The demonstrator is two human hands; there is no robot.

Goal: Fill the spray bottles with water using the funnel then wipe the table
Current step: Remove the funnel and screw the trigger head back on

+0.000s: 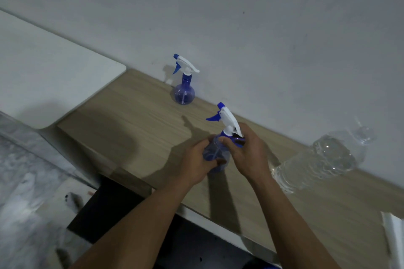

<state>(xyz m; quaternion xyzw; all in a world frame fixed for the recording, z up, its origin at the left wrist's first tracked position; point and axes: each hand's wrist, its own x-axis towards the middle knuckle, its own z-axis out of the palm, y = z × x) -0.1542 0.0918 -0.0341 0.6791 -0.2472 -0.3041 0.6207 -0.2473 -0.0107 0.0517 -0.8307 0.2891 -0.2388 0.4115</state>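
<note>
So the left hand point(197, 159) wraps the belly of the blue spray bottle point(213, 151), the right hand point(248, 155) clamps its collar point(226, 133), over the wooden table point(135, 111). Looks like unscrewing time: hold the body steady, twist only the collar, keep it upright

Matt light wood-grain table point(140, 111), two translucent blue plastic spray bottles point(184, 93) point(215, 155) with glossy white plastic trigger heads point(188, 65), clear glossy plastic water bottle point(314, 161), smooth matt white board point(43, 72), matt painted wall point(240, 17).
</note>
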